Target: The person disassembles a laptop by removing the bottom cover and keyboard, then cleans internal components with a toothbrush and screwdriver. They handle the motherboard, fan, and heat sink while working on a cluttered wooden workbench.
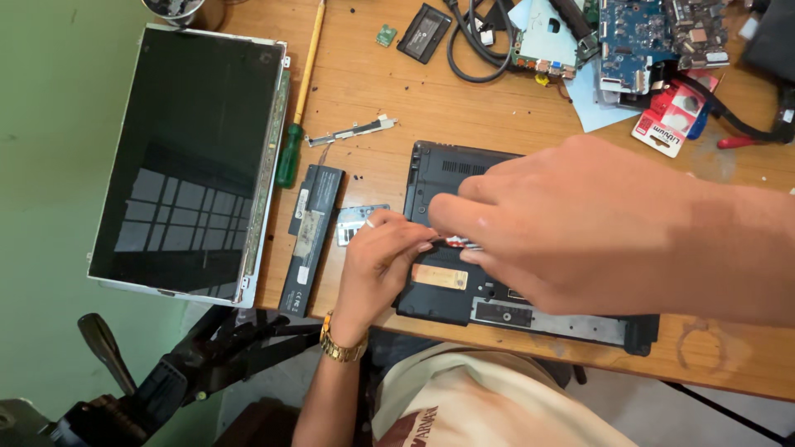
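A black laptop base (439,170) lies underside up on the wooden table (497,108). My right hand (571,228) reaches over it from the right, its fingers closed on a small red-and-silver screwdriver (460,242). My left hand (377,265), with a gold bracelet at the wrist, comes from below with curled fingers. Its fingertips meet the screwdriver's end just above an orange label (440,276) on the base. My right hand hides most of the base's middle.
A bare laptop screen panel (190,157) overhangs the table's left edge. Beside it lie a long black battery (310,236), a green-handled screwdriver (296,116), a metal bracket (352,130) and a small metal plate (358,220). Circuit boards (654,33), black cables (476,50) and a coin-cell pack (671,116) crowd the far right.
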